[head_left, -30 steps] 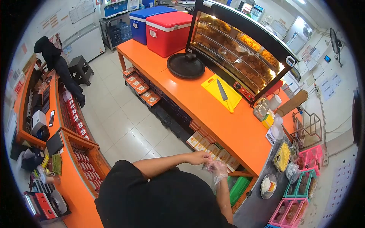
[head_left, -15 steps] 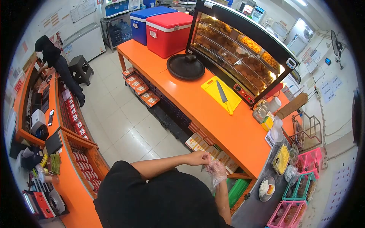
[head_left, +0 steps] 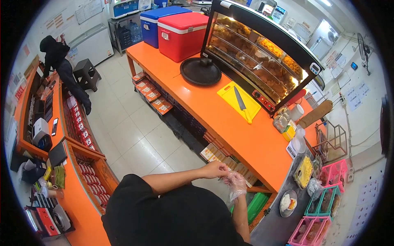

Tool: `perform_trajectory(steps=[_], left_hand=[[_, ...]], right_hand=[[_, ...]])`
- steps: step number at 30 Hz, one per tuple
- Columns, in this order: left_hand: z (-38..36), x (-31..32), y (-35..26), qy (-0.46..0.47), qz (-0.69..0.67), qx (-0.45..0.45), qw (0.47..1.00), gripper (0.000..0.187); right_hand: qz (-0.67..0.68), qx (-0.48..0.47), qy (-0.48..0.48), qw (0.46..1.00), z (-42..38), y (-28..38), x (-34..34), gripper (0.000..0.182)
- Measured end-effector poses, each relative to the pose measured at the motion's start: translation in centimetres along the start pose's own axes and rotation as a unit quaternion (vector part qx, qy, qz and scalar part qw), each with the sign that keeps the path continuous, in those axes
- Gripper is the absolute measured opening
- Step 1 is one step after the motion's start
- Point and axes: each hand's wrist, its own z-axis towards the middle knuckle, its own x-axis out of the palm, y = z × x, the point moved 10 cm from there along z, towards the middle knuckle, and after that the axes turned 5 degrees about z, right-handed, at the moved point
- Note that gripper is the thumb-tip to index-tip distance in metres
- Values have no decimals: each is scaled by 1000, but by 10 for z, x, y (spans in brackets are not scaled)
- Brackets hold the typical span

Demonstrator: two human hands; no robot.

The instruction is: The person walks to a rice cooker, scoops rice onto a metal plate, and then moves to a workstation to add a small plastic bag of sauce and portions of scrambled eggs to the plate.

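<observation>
My left hand (head_left: 214,169) is bare, its fingers pinched together close to the fingertips of my other hand. Whatever it may pinch is too small to make out. A clear plastic glove (head_left: 238,192) covers my right hand (head_left: 236,180), loose and crinkled around the wrist. The gloved fingers are bent toward the left hand, and any thing between them is hidden. Both hands are held in front of the orange counter (head_left: 230,137), above its lower shelf. On that counter lies a knife (head_left: 239,99) on a yellow cutting board (head_left: 225,95).
A lit display warmer (head_left: 254,53) with fried food stands on the counter, beside a round black lid (head_left: 200,74) and a red cooler (head_left: 182,39). At right are a plate of food (head_left: 288,203) and plastic baskets (head_left: 324,201). Another person (head_left: 57,57) leans over the left counter.
My left hand has drawn slightly left and up from the gloved fingers. My right hand has risen a little. The other person at the far left has shifted posture.
</observation>
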Motion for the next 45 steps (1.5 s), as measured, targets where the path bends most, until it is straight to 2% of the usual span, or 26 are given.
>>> perform_trajectory(steps=[15, 21, 24, 26, 27, 29, 30, 32, 36, 38, 42, 44, 45], left_hand=[[3, -1, 9, -2, -23, 26, 999, 18], [1, -1, 3, 0, -29, -7, 1000, 17], [1, 2, -5, 15, -16, -4, 1000, 17], [4, 0, -1, -4, 19, -32, 999, 17], [6, 0, 5, -20, 30, -41, 999, 18], [2, 2, -6, -10, 54, -48, 997, 17], [1, 1, -12, -18, 71, -50, 996, 17], [1, 6, -12, -4, 77, -60, 995, 17], [6, 11, -12, 4, 100, -46, 994, 17], [9, 11, -10, -5, 78, -37, 996, 15], [17, 20, -10, 23, 86, -50, 995, 14], [19, 27, -6, 44, 83, -59, 994, 15], [21, 28, -6, 49, 84, -52, 994, 14]], right_hand=[[-2, -3, 19, 1000, -3, 6, 10, 9], [25, -13, 38, 999, 6, -1, 5, 10], [-11, -29, 30, 999, 17, -17, -15, 10], [-111, -51, 72, 990, 25, -21, -13, 8], [-99, -51, 55, 992, 22, -18, -13, 8], [-189, -83, -1, 978, 13, -2, -9, 11], [-177, -79, -19, 981, 11, -2, -11, 11], [-179, -71, -21, 981, 8, -4, -10, 19], [-166, -87, -32, 982, 14, -17, -20, 18], [-128, -53, -45, 989, 6, -15, -17, 17], [-99, -109, -63, 987, 1, -7, -21, 13], [-134, -84, -89, 983, -19, 18, -14, 15], [-184, -96, -109, 972, -9, 8, -26, 15]])
